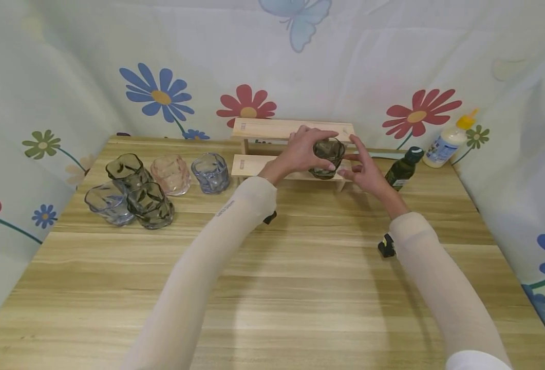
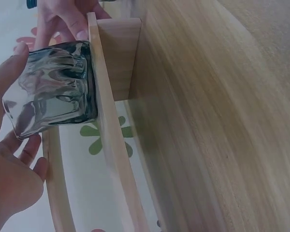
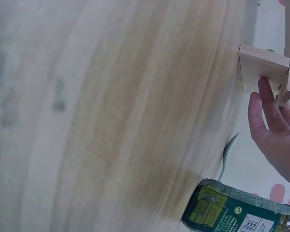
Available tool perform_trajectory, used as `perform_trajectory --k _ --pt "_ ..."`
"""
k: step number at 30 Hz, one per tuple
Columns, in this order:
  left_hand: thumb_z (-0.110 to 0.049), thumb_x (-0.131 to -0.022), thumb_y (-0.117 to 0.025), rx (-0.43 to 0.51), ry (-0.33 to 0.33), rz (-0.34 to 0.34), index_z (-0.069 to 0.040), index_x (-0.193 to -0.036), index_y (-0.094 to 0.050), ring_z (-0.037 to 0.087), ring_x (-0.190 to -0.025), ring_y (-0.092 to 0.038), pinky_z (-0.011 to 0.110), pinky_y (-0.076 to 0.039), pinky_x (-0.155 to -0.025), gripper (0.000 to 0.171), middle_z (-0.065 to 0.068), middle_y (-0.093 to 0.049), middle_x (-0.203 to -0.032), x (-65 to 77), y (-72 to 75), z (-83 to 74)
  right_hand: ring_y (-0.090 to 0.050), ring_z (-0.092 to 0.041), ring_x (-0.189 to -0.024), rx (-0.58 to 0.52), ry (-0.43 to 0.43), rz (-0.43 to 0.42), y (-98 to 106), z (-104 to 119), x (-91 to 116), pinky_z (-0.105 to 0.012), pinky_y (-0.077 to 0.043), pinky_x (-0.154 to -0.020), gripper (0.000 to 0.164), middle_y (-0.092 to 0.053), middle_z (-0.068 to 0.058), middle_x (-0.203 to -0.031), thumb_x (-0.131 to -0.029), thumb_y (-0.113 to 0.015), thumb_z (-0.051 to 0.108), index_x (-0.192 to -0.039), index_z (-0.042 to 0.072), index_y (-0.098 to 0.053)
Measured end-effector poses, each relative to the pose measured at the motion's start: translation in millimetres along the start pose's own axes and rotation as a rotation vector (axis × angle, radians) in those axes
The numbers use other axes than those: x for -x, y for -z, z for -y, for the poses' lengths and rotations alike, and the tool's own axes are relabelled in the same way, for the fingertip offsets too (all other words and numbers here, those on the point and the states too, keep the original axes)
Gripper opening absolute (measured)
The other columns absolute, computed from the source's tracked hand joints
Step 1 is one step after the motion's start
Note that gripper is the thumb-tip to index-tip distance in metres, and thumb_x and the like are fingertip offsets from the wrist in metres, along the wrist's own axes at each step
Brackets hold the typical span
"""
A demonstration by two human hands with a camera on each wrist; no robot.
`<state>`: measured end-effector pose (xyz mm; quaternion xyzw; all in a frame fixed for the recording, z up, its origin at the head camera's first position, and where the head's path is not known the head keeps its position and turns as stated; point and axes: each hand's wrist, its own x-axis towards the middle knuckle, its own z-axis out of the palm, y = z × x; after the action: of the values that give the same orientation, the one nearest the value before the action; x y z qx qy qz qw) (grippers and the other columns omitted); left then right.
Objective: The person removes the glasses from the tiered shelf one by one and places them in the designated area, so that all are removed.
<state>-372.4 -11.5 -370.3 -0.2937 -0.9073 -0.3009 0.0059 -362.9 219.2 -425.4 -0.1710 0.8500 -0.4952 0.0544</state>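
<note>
A smoky dark glass (image 1: 329, 154) stands at the right part of the lower shelf (image 1: 254, 165) of a two-tier wooden rack (image 1: 290, 126). My left hand (image 1: 305, 150) holds this glass from the left, thumb on the near side and fingers round the far side. Its base meets the shelf board in the left wrist view, where the wavy glass walls (image 2: 58, 89) show plainly. At the rack's right end is my right hand (image 1: 367, 172), fingers spread close to the glass. From the right wrist, my right fingers (image 3: 270, 113) appear extended at the shelf's end.
Left of the rack stand a blue-tinted glass (image 1: 210, 174), a pink glass (image 1: 171, 176) and a cluster with two smoky glasses (image 1: 150, 206) and another bluish glass (image 1: 108, 203). A dark green bottle (image 1: 402, 168) and a yellow-capped bottle (image 1: 445, 146) stand at the right. Floral cloth hangs behind.
</note>
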Motion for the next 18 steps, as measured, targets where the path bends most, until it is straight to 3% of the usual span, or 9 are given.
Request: perform_trajectory --k 11,18 --pt "-0.040 -0.079 -0.085 0.140 -0.049 0.011 -0.023 -0.152 -0.044 0.025 -0.129 -0.046 0.046 -0.040 -0.109 0.085 0.009 -0.049 -0.142 11.1 -2.2 11.6 -0.046 -0.044 -0.135 0.009 -0.028 0.002 -1 1 0 -0.054 -0.049 -0.096 0.093 -0.009 -0.006 -0.169 -0.098 -0.064 0.011 -0.160 0.040 -0.001" --pt "-0.037 -0.075 -0.088 0.223 -0.031 0.007 -0.022 -0.153 -0.042 0.023 -0.116 -0.051 0.043 -0.044 -0.103 0.092 0.011 -0.050 -0.128 13.8 -4.3 14.8 -0.042 -0.048 -0.137 -0.011 -0.041 0.023 -1 30 11 -0.058 -0.046 -0.099 0.093 -0.006 -0.010 -0.169 -0.097 -0.062 0.004 -0.162 0.025 0.000"
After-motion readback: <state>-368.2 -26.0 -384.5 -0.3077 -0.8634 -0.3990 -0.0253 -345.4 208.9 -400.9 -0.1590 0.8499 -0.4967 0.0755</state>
